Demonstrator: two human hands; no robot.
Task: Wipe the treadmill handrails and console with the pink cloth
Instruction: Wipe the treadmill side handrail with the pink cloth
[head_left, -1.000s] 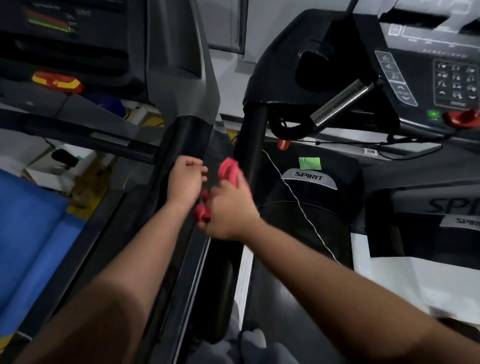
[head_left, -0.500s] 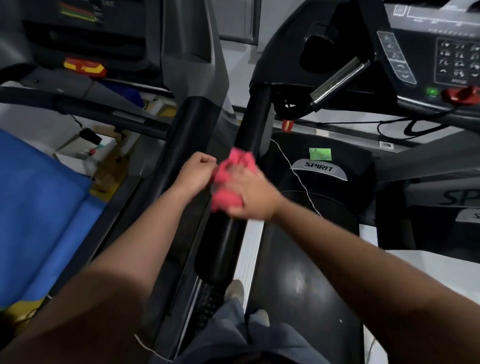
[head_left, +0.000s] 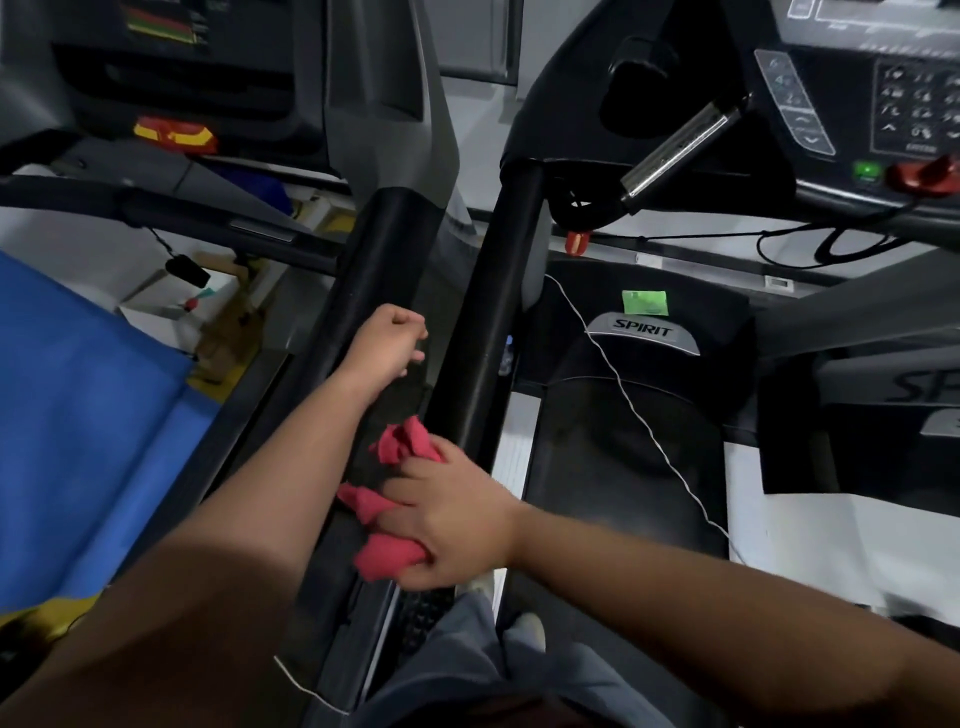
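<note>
My right hand (head_left: 452, 519) grips the bunched pink cloth (head_left: 387, 558) and presses it against the near end of the black left handrail (head_left: 498, 312) of the Spirit treadmill. Part of the cloth sticks out above my fingers. My left hand (head_left: 389, 338) is curled into a fist farther up, in the gap between this handrail and the neighbouring treadmill's black handrail (head_left: 371, 260); nothing shows in it. The console (head_left: 883, 109) with keypad, green button and red safety key sits at the top right.
A silver pulse grip (head_left: 680, 150) juts from under the console. A thin white cord (head_left: 639, 415) crosses the treadmill belt (head_left: 613, 457). A second treadmill's console (head_left: 171, 78) is at the top left, with a blue mat (head_left: 78, 415) below. My shoe (head_left: 524, 623) is on the side rail.
My right hand has slid the pink cloth down the handrail toward me, from beside my left fist to the rail's near end. My left fist has stayed roughly where it was.
</note>
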